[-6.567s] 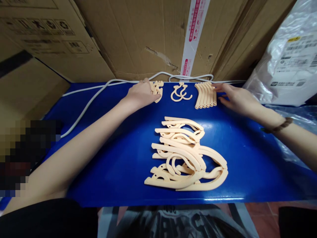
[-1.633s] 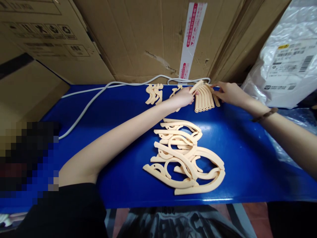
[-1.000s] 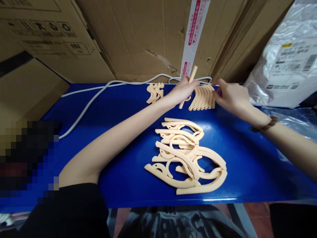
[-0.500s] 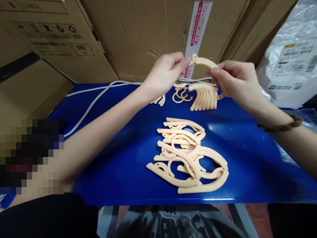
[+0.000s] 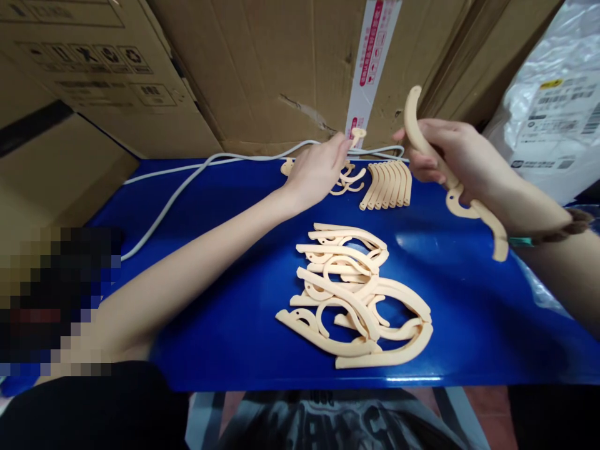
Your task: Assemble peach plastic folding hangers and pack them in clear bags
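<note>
My right hand [image 5: 450, 150] is closed around a beige plastic folding clothes hanger [image 5: 419, 134], raised over the table's right side. One curved arm of the hanger points up past my fingers; its hook part and the other arm hang below my palm. My left hand [image 5: 319, 165] is closed, with a small beige hanger part [image 5: 359, 134] at its fingertips, its rounded end sticking up. Under and beside that hand lie loose beige hooks [image 5: 349, 181], partly covered. A row of curved hanger arms [image 5: 387, 185] lies between my two hands.
Several folded beige hangers [image 5: 356, 287] overlap at the front middle of the blue table [image 5: 225, 300]. A white cable [image 5: 175, 197] curves along the left and back. Cardboard boxes [image 5: 262, 56] wall off the back and left; a white plastic package [image 5: 539, 125] stands at the right.
My right hand has turned the hanger from roughly level to steep, at the right. My left hand has come away from the hanger's end, lowered towards the loose hooks, and now holds a small part.
</note>
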Demonstrator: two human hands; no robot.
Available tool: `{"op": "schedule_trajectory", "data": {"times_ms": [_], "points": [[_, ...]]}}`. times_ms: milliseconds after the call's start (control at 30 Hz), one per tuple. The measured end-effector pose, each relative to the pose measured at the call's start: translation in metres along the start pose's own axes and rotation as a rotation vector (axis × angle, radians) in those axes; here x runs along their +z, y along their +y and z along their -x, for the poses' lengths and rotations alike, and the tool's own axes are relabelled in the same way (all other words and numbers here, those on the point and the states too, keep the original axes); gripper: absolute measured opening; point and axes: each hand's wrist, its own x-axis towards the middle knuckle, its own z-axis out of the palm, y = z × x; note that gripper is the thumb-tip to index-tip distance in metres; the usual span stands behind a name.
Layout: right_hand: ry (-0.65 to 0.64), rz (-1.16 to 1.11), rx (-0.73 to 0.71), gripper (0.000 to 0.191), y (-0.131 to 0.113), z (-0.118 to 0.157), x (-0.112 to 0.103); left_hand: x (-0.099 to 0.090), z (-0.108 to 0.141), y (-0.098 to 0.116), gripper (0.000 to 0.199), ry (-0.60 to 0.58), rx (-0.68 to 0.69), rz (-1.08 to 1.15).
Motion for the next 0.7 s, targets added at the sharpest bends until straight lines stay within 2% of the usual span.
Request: {"op": "schedule_trajectory", "data": {"times_ms": [100, 167, 233, 300, 367, 433, 467, 500, 533, 600, 700], "points": [[0.113, -0.031, -0.032, 0.013, 0.002, -0.002, 0.001, 0.014, -0.019, -0.02, 0.035, -0.131, -0.082, -0.065], [0.187, -0.05, -0.053, 0.013, 0.004, -0.003, 0.004, 0.02, -0.027, -0.029, 0.031, -0.16, -0.102, -0.088], [0.231, -0.077, -0.075, 0.009, 0.004, -0.002, 0.006, 0.023, -0.028, -0.031, 0.02, -0.11, -0.108, -0.112], [0.255, -0.129, -0.13, 0.009, 0.003, 0.002, 0.007, 0.021, -0.025, -0.027, 0.021, -0.041, -0.108, -0.072], [0.285, -0.203, -0.216, 0.02, 0.001, 0.006, 0.007, 0.018, -0.018, -0.016, 0.03, -0.078, -0.146, 0.118], [0.299, -0.27, -0.275, 0.02, -0.002, 0.009, 0.007, 0.013, -0.009, 0.0, 0.049, -0.285, -0.243, 0.426], [0.298, -0.289, -0.288, 0.014, -0.004, 0.009, 0.007, 0.01, -0.005, 0.008, 0.052, -0.419, -0.284, 0.562], [0.295, -0.298, -0.293, 0.008, -0.006, 0.009, 0.006, 0.008, -0.001, 0.015, 0.047, -0.494, -0.297, 0.666], [0.292, -0.3, -0.3, 0.003, -0.007, 0.009, 0.006, 0.006, 0.003, 0.022, 0.038, -0.52, -0.299, 0.738], [0.289, -0.289, -0.327, 0.004, -0.009, 0.006, 0.003, 0.0, 0.007, 0.031, 0.023, -0.48, -0.303, 0.847], [0.323, -0.195, -0.361, 0.007, -0.008, 0.002, -0.002, -0.008, 0.008, 0.037, 0.022, -0.397, -0.336, 0.955]]}}
